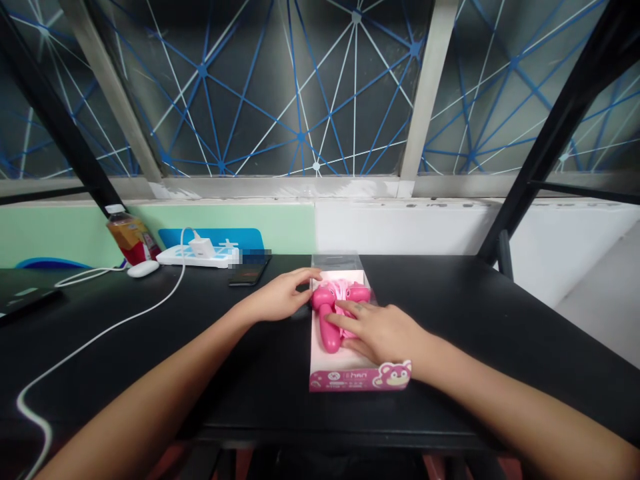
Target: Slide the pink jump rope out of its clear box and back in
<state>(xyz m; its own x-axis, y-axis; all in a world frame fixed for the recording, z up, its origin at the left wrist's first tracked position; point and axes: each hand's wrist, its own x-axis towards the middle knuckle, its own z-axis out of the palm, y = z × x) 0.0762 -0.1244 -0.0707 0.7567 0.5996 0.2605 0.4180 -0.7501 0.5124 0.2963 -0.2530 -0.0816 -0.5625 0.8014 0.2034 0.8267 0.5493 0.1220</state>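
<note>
Pink box (345, 363) lies open-topped on the black table (475, 320), approx. mid-scene, long side running near-to-far, with a bear print on the near end. A clear lid flap (336, 261) stands up at the far end. Inside is a pink handle (329, 327), w/ a 2nd handle (361, 292) and a bundle of pink cord at the far end. L hand (283, 298) is at the box's far-left edge, fingers curled and tips touching the wall by the handle top; can't tell if it's pinching the wall or just resting against it. R hand (383, 331) lies flat over the box's right half, fingers apart and stretched onto the handles, nothing clamped. Far left on the table: phone (249, 272) face-down-ish, white power strip (200, 255) w/ charger (201, 247) plugged in, and a white cable (100, 333) trailing to the near-left edge. Also there: white mouse (143, 269) and a bottle (131, 239) w/ red label just beyond it.
</note>
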